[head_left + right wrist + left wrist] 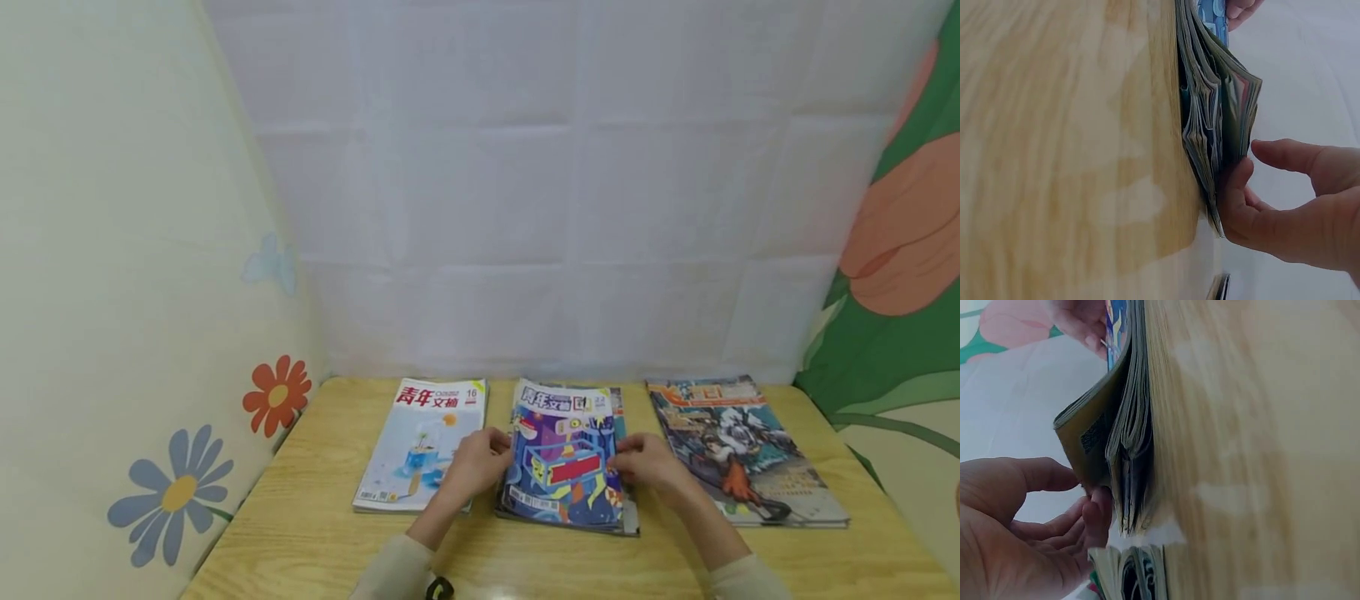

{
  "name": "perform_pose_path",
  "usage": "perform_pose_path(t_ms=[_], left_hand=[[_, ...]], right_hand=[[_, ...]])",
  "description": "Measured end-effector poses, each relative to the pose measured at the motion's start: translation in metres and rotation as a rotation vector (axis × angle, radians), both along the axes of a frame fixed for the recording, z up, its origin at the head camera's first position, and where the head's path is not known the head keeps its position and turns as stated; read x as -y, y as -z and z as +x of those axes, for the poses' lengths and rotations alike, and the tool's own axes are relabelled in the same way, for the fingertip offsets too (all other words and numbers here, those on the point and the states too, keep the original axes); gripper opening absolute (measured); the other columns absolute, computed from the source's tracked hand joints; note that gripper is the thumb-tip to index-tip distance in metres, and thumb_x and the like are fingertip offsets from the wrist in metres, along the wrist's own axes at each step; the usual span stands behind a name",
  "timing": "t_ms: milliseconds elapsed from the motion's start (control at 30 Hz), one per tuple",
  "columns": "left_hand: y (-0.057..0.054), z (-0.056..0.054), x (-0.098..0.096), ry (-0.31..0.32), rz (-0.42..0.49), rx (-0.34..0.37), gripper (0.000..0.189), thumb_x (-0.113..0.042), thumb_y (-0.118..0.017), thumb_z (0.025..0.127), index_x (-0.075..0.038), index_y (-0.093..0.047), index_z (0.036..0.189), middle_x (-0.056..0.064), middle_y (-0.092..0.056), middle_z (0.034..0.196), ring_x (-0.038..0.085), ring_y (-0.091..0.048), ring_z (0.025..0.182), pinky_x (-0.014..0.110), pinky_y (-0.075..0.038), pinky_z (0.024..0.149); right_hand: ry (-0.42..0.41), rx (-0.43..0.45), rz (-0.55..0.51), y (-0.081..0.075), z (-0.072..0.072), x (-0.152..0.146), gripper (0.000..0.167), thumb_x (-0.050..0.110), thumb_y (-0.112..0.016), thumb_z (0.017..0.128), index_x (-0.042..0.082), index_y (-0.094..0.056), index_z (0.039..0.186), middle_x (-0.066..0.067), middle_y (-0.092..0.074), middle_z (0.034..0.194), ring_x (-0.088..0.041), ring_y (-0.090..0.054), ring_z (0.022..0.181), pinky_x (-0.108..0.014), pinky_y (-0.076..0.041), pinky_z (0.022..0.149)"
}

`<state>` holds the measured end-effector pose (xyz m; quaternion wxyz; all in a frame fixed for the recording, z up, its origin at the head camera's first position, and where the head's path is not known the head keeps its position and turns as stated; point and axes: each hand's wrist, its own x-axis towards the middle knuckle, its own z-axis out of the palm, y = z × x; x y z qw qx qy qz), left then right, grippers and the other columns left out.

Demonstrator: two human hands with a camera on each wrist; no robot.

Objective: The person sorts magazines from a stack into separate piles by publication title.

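A magazine with a purple cover lies on top of the middle stack, its left and right edges between my two hands. My left hand pinches its left edge between thumb and fingers; in the left wrist view that edge is bent up, apart from the pages below. On the opposite side my right hand pinches the right edge, which the right wrist view shows raised too. Beneath it, other magazines stick out at the right and bottom.
Left of the middle stack is a pile topped by a white-and-blue magazine, close to my left forearm. Larger magazines lie at the right. All rest on a wooden table against a white cloth backdrop. A small dark object shows near my left sleeve.
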<state>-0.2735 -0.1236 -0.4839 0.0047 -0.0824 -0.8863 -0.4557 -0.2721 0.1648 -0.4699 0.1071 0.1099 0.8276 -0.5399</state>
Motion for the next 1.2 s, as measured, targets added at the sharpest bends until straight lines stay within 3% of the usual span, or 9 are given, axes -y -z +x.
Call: perform_pose_path(t_ms=[100, 233, 333, 667, 1033, 1200], left_hand=[[-0.001, 0.001, -0.001, 0.023, 0.068, 0.003, 0.022, -0.013, -0.072, 0.090, -0.001, -0.066, 0.108, 0.004, -0.067, 0.094, 0.020, -0.064, 0.085, 0.037, -0.056, 0.074], [-0.004, 0.001, -0.005, 0.016, 0.194, 0.090, 0.027, -0.014, -0.072, 0.091, -0.001, -0.062, 0.113, 0.007, -0.066, 0.099, 0.023, -0.064, 0.089, 0.037, -0.057, 0.074], [-0.005, -0.001, -0.007, -0.003, 0.273, 0.149, 0.028, -0.010, -0.071, 0.091, 0.001, -0.061, 0.114, 0.010, -0.066, 0.099, 0.024, -0.064, 0.088, 0.037, -0.058, 0.073], [-0.005, -0.007, 0.004, -0.027, 0.476, 0.242, 0.034, -0.005, -0.070, 0.087, 0.006, -0.062, 0.118, 0.013, -0.069, 0.100, 0.024, -0.069, 0.086, 0.037, -0.059, 0.075], [-0.022, -0.004, 0.031, -0.032, 0.604, 0.209, 0.041, -0.005, -0.070, 0.089, 0.010, -0.061, 0.125, 0.017, -0.071, 0.105, 0.022, -0.070, 0.086, 0.036, -0.059, 0.075], [-0.030, -0.001, 0.044, -0.058, 0.681, 0.200, 0.039, -0.005, -0.071, 0.089, 0.008, -0.062, 0.125, 0.016, -0.072, 0.107, 0.021, -0.070, 0.088, 0.036, -0.059, 0.076]], right_hand=[[0.012, 0.009, -0.096, -0.002, -0.001, 0.000, 0.042, 0.000, -0.073, 0.087, -0.013, -0.054, 0.123, -0.023, -0.061, 0.108, -0.026, -0.064, 0.086, -0.035, -0.057, 0.074], [0.036, 0.027, -0.247, -0.005, -0.002, 0.000, 0.043, -0.005, -0.069, 0.089, -0.016, -0.051, 0.127, -0.022, -0.064, 0.102, -0.020, -0.063, 0.076, -0.031, -0.056, 0.068], [0.046, 0.036, -0.303, -0.005, -0.003, -0.001, 0.045, -0.008, -0.065, 0.090, -0.018, -0.048, 0.131, -0.022, -0.066, 0.101, -0.019, -0.063, 0.073, -0.029, -0.055, 0.066], [0.070, 0.030, -0.308, -0.006, -0.001, 0.000, 0.052, -0.010, -0.062, 0.088, -0.016, -0.046, 0.137, -0.022, -0.066, 0.101, -0.019, -0.061, 0.072, -0.030, -0.053, 0.065], [0.075, 0.013, -0.349, -0.023, -0.002, 0.018, 0.051, -0.009, -0.067, 0.085, -0.012, -0.051, 0.134, -0.024, -0.062, 0.111, -0.020, -0.062, 0.077, -0.029, -0.056, 0.067], [0.029, -0.035, -0.357, -0.028, 0.000, 0.033, 0.052, -0.008, -0.068, 0.087, -0.014, -0.049, 0.135, -0.027, -0.059, 0.118, -0.024, -0.062, 0.085, -0.034, -0.057, 0.071]])
